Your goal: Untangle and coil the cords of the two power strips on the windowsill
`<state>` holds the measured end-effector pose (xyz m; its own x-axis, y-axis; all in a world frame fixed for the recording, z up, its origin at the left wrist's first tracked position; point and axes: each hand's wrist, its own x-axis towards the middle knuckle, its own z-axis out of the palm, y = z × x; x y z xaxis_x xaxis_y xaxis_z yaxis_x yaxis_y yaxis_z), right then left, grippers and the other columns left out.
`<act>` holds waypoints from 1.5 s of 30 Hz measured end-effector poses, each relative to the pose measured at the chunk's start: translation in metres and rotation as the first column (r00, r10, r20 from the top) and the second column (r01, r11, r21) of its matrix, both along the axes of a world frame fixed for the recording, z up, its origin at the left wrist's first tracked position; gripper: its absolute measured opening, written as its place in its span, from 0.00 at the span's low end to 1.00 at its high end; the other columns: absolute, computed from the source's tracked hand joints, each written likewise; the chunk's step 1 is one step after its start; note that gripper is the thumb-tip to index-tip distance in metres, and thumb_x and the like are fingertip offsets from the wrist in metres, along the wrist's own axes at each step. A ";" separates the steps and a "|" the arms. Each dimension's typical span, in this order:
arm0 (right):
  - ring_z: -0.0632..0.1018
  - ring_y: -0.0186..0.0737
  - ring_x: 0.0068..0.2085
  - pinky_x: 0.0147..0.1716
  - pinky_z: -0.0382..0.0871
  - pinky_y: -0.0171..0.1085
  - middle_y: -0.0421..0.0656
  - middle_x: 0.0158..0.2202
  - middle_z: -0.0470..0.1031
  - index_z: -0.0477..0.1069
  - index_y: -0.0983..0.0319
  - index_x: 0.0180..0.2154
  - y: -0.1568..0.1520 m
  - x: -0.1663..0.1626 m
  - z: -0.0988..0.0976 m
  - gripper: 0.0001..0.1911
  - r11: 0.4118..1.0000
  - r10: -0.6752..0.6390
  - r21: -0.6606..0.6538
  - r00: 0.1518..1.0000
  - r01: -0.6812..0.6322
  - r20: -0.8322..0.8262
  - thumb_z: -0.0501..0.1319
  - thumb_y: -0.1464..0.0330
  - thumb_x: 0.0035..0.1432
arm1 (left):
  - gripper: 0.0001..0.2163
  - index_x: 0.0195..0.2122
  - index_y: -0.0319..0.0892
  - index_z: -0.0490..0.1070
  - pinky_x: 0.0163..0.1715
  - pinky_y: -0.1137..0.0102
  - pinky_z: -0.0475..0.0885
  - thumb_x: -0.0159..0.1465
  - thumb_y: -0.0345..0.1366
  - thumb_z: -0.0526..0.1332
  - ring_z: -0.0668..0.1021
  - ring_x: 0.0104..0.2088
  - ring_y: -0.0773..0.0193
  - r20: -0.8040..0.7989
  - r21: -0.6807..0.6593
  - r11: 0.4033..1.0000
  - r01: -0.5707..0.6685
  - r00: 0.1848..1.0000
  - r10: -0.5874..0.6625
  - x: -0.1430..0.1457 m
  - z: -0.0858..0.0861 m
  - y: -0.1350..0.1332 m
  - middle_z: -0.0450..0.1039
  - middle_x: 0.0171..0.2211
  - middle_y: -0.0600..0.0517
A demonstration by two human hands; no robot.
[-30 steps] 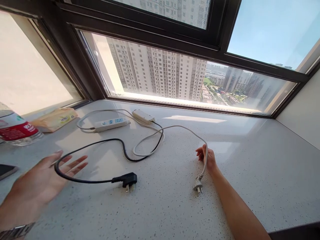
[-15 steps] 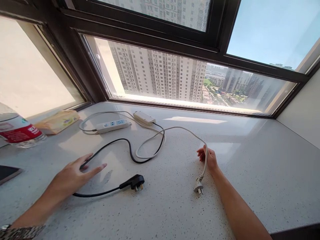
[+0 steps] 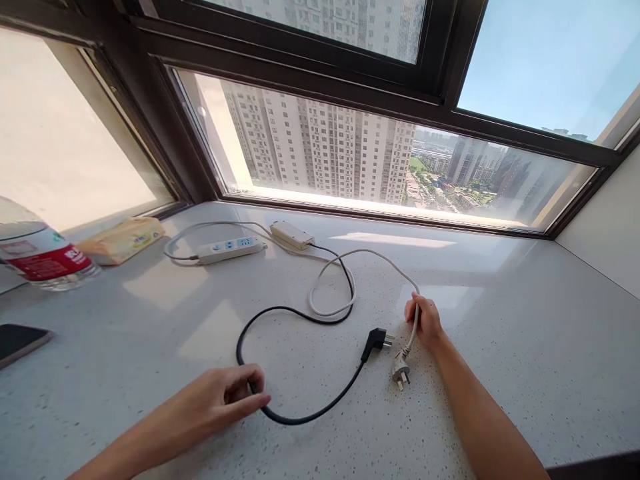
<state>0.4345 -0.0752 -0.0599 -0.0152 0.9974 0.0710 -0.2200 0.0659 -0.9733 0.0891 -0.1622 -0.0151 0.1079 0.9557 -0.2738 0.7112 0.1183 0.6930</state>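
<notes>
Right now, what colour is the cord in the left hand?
Black: the cord in the left hand shows best in the head view.

There are two bare hands [image 3: 227,398] [image 3: 427,324], two pale power strips [image 3: 233,249] [image 3: 291,235], two cords (black [image 3: 295,421], white [image 3: 367,251]), two plugs (black [image 3: 373,343], white [image 3: 401,365]), one red-labelled bottle [image 3: 53,260], one yellow packet [image 3: 123,241], one dark phone [image 3: 23,341].
</notes>
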 end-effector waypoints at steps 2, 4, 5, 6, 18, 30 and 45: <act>0.54 0.28 0.11 0.12 0.46 0.32 0.37 0.08 0.56 0.65 0.62 0.11 0.001 0.002 0.000 0.28 1.000 0.017 -0.017 1.000 -0.017 -0.010 0.56 0.49 0.51 | 0.11 0.31 0.48 0.75 0.23 0.73 0.59 0.49 0.46 0.62 0.69 0.22 0.63 0.023 -0.146 0.951 0.272 0.962 -0.272 0.015 0.007 -0.006 0.67 0.19 0.56; 0.52 0.27 0.10 0.12 0.46 0.32 0.35 0.06 0.53 0.67 0.61 0.13 0.001 0.002 -0.001 0.27 1.000 0.017 -0.011 1.000 -0.018 -0.004 0.55 0.49 0.52 | 0.13 0.34 0.46 0.74 0.24 0.73 0.61 0.54 0.47 0.59 0.71 0.22 0.63 -0.006 -0.192 0.906 0.376 0.923 -0.385 0.034 0.012 -0.009 0.69 0.19 0.55; 0.52 0.27 0.10 0.12 0.46 0.31 0.35 0.06 0.52 0.67 0.62 0.13 0.002 0.001 -0.002 0.28 1.000 0.004 0.002 1.000 -0.004 0.015 0.54 0.49 0.52 | 0.14 0.32 0.45 0.74 0.24 0.72 0.62 0.56 0.48 0.56 0.71 0.21 0.62 -0.049 -0.190 0.900 0.393 0.911 -0.409 0.045 0.012 -0.009 0.69 0.19 0.54; 0.52 0.27 0.10 0.12 0.46 0.31 0.35 0.06 0.52 0.68 0.62 0.13 0.002 0.001 -0.003 0.28 1.000 -0.021 0.019 0.999 0.020 0.043 0.55 0.48 0.52 | 0.15 0.30 0.45 0.74 0.25 0.72 0.62 0.58 0.49 0.55 0.72 0.21 0.62 -0.108 -0.167 0.898 0.407 0.898 -0.427 0.056 0.011 -0.010 0.70 0.19 0.53; 0.59 0.29 0.11 0.14 0.52 0.33 0.35 0.08 0.58 0.71 0.63 0.19 -0.001 -0.004 -0.005 0.25 0.947 -0.263 0.241 0.941 0.210 0.213 0.58 0.49 0.53 | 0.18 0.33 0.41 0.75 0.28 0.67 0.63 0.65 0.44 0.48 0.77 0.31 0.53 -0.461 0.197 0.873 0.446 0.828 -0.319 0.153 -0.012 0.024 0.75 0.27 0.42; 0.62 0.31 0.16 0.19 0.56 0.34 0.37 0.13 0.61 0.69 0.62 0.18 0.002 -0.005 -0.010 0.21 0.934 -0.302 0.266 0.923 0.237 0.238 0.58 0.53 0.53 | 0.28 0.58 0.32 0.61 0.44 0.62 0.69 0.58 0.40 0.58 0.73 0.49 0.51 0.032 0.441 0.872 -0.210 0.975 0.219 0.088 0.000 0.131 0.67 0.54 0.34; 0.58 0.30 0.17 0.18 0.53 0.32 0.33 0.14 0.57 0.70 0.63 0.24 0.007 -0.003 -0.012 0.23 0.887 -0.450 0.158 0.888 0.433 0.093 0.56 0.50 0.55 | 0.15 0.36 0.40 0.77 0.23 0.75 0.63 0.58 0.47 0.60 0.67 0.24 0.69 0.346 0.472 0.858 0.203 0.852 -0.392 0.086 0.037 0.092 0.72 0.26 0.51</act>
